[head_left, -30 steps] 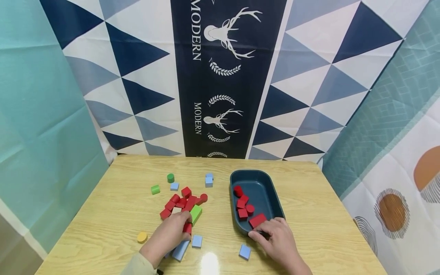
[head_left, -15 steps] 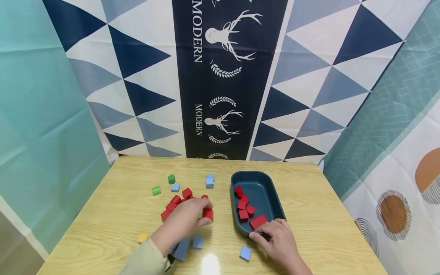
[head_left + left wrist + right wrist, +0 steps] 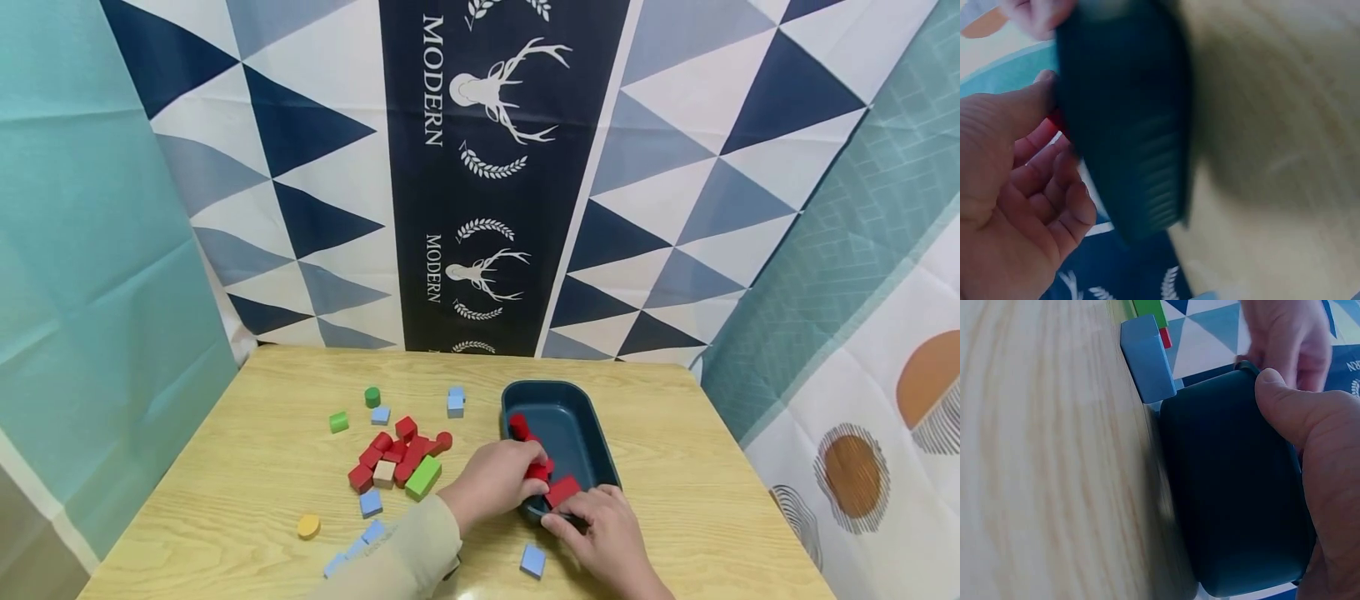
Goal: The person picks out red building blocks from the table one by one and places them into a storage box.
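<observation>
My left hand (image 3: 498, 475) reaches over the left rim of a dark teal tray (image 3: 600, 446), pinching a red block (image 3: 1057, 120) between thumb and fingers; its shape is mostly hidden. Inside the tray lie several red blocks, among them a flat red block (image 3: 562, 490) at the near end and a red cylinder (image 3: 519, 425) further back. At the tray's near right corner my right hand (image 3: 603, 529) grips the rim, its thumb (image 3: 1291, 403) against the outer wall. The left fingers cover part of the red blocks in the tray.
Left of the tray sits a pile of red blocks (image 3: 408, 454) with a green block (image 3: 423, 477) and a wooden block (image 3: 384, 474). Blue blocks (image 3: 371, 502) lie scattered, one blue block (image 3: 533, 561) near the right hand. A yellow disc (image 3: 308, 526) and green cylinders (image 3: 372, 397) lie further left.
My left hand picked a red cube from the near side of the pile and carried it right, to over the tray. The right hand stays on the tray's rim.
</observation>
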Demonstrator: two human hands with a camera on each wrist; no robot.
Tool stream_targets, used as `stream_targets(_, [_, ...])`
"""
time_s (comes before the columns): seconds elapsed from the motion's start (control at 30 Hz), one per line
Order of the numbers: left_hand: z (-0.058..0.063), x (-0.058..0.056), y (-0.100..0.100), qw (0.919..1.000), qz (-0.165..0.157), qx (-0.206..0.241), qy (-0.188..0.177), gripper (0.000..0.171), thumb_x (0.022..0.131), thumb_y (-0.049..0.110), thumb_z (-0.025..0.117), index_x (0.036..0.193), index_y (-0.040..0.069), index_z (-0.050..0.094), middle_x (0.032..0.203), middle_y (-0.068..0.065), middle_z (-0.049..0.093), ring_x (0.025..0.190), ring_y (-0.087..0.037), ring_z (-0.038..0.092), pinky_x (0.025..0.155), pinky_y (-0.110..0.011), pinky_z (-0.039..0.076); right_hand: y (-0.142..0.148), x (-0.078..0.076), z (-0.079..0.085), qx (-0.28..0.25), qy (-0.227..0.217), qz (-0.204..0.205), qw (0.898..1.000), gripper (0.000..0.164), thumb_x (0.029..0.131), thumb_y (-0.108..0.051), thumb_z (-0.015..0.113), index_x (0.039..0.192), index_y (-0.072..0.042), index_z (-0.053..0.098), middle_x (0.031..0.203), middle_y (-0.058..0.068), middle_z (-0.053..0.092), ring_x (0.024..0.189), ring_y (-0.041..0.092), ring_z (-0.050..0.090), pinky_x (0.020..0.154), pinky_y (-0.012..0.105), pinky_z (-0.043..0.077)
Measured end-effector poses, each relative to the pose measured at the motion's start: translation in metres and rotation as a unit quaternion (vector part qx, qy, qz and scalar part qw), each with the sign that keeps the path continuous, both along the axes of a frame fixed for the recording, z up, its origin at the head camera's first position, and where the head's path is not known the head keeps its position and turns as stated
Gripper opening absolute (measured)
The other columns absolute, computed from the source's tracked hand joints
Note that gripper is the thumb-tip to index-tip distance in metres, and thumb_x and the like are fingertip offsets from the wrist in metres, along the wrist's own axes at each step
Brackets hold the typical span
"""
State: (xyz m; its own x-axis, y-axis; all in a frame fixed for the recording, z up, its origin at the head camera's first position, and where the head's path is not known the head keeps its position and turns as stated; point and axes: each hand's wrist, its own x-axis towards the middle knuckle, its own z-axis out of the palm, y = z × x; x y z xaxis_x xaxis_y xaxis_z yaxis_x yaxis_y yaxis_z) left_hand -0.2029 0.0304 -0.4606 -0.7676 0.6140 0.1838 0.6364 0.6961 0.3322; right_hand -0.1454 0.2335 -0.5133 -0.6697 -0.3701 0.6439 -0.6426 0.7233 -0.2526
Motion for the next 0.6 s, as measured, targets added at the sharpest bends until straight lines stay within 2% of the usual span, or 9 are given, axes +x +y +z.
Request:
stream_targets(0.13, [-0.009,0.0,0.005,0.9996,0.006,-0.022,0.014,0.025,0.086,0.044,0.075,0.101,0.025,0.069,0.088,0.015,0.064,0.078,-0.007,0.052,0.067,-0.024,0.05,0.001,0.0,-0.001,0.0,-0.004,0.001,1.0,0.014,0.079,-0.039,0.08,0.074,-0.031,0.07,0.07,-0.023,0.061,0.062,-0.005,0.05,0.072,0.037,0.038])
stream_targets(0.47, [-0.011,0.002,0.007,0.9968,0.003,-0.059,0.053,0.012,0.09,0.042,0.071,0.09,0.03,0.073,0.086,0.016,0.067,0.075,-0.009,0.046,0.064,-0.024,0.046,0.0,-0.001,-0.001,0.006,-0.005,-0.004,1.0,0.016,0.08,-0.041,0.08,0.073,-0.03,0.07,0.07,-0.023,0.062,0.062,-0.004,0.05,0.072,0.037,0.038])
stream_targets(0.6, [-0.014,0.003,0.007,0.9968,0.002,-0.055,0.058,0.011,0.09,0.041,0.071,0.091,0.03,0.073,0.087,0.016,0.067,0.075,-0.009,0.045,0.064,-0.023,0.045,0.0,0.0,-0.001,0.007,-0.008,-0.005,1.0,0.015,0.08,-0.041,0.08,0.074,-0.03,0.071,0.07,-0.022,0.063,0.063,-0.004,0.052,0.072,0.038,0.039])
